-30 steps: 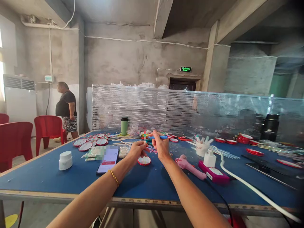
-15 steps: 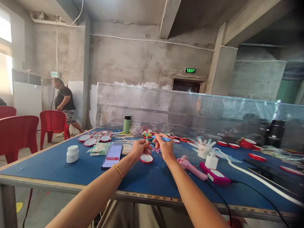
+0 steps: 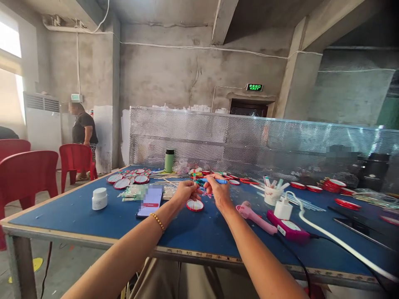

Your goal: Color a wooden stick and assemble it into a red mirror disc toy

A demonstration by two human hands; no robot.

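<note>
Left hand (image 3: 187, 192) pinching narrow upright red-and-green banded strip (image 3: 194, 175). Right hand (image 3: 218, 191) gripping slim blue pen (image 3: 221, 181), tip at strip's three o'clock; contact unclear. Since half-second ago: hand poses virtually unchanged, work apparently at same step. Round red-rimmed white disc (image 3: 195, 205) at strip's six o'clock.

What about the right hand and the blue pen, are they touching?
Touching. The head view shows the right hand holding the blue pen, which pokes out sideways.

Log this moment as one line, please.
left hand: holding striped strip upright | right hand: holding blue pen, tip near strip | blue table: red-rimmed disc, phone
</note>
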